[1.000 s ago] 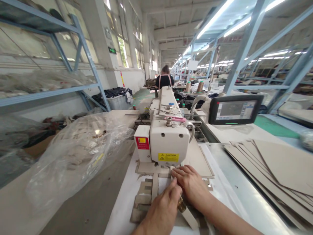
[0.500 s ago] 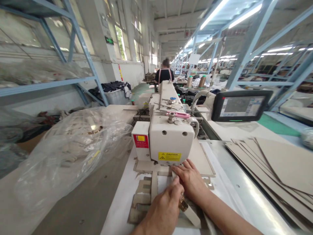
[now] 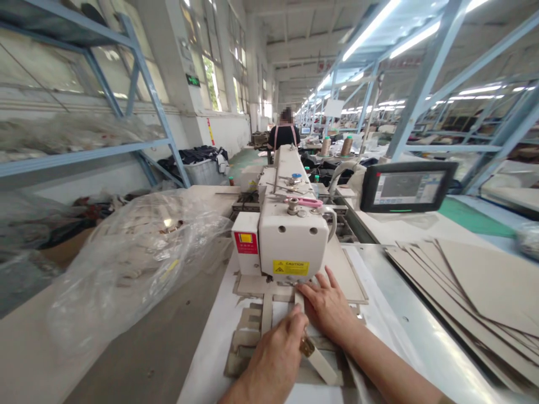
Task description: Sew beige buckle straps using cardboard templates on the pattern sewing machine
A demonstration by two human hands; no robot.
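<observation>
My left hand (image 3: 278, 345) pinches a beige strap (image 3: 323, 366) below the sewing machine's head (image 3: 293, 241). A gold-coloured metal buckle (image 3: 307, 347) sits on the strap, just right of my left fingers. My right hand (image 3: 330, 307) lies flat with fingers spread on the beige template (image 3: 343, 275) at the machine head. One of its fingertips touches the strap's far end by the needle area. The needle itself is hidden. Left of my hands, another beige strip (image 3: 267, 314) runs along the cut-out template.
A clear plastic bag (image 3: 126, 269) of beige pieces lies to the left. On the right, beige sheets (image 3: 484, 292) are stacked below a control screen (image 3: 408, 187). Pink-handled snips (image 3: 305, 202) rest on the machine. A person (image 3: 286, 134) is farther back.
My right hand's fingers have spread farther apart near the machine head. My left hand and the buckle have shifted slightly leftward, while the view has tilted a little.
</observation>
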